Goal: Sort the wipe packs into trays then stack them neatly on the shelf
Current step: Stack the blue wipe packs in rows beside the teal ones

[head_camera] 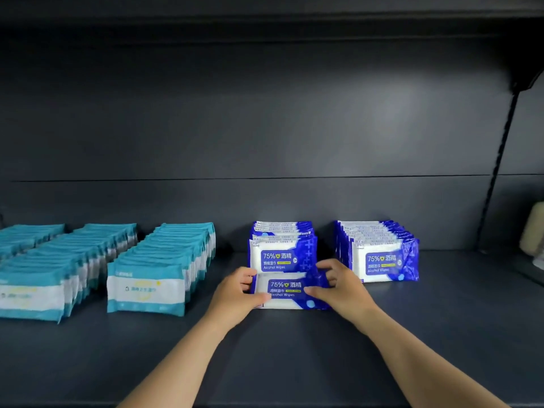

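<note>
The blue-and-white pack [287, 290] between the person's hands reads "75%", two Chinese characters, and "Alcohol Wipes" beneath. It stands upright on the dark shelf [294, 348], just in front of a row of identical blue packs [283, 248] whose front face carries the same wording. A second row of the same blue packs [379, 251] stands to the right, well apart from the hands.

The left hand [235, 293] grips the pack's left end, thumb laid across its front face and the other fingers curled round behind. The right hand [338, 285] grips the right end likewise, thumb on the front near the label, fingers bent over the top edge.

To the left stand three rows of teal-and-white packs [153, 278]; their print is pale and blurred, perhaps Chinese characters, and cannot be read. At the far right edge a pale object [532, 231] sits partly out of frame.
</note>
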A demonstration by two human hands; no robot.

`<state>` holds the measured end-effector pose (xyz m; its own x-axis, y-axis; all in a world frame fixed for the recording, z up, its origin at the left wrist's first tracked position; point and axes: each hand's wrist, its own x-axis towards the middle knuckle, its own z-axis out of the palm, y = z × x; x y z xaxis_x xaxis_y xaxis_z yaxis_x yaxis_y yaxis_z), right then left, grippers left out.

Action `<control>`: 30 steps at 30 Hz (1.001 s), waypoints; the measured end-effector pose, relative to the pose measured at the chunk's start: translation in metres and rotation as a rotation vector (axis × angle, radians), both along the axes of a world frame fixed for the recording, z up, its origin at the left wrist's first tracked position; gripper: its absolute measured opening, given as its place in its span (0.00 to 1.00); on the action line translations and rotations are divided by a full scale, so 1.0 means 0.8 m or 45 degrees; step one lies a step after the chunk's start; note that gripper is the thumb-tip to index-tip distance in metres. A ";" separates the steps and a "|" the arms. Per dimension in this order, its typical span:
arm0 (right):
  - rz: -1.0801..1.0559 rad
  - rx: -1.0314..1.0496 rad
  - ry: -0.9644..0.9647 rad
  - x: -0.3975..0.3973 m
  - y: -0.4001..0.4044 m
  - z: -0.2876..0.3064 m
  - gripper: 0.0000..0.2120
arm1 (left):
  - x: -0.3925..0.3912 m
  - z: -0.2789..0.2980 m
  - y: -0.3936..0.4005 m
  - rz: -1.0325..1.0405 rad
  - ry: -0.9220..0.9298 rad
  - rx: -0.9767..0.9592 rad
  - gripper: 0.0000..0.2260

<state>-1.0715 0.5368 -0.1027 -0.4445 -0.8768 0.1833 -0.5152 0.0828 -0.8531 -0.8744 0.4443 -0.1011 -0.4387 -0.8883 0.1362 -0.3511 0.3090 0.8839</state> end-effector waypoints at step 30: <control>-0.164 -0.197 -0.062 0.003 -0.062 0.000 0.36 | -0.047 -0.009 -0.046 0.278 0.186 -0.372 0.23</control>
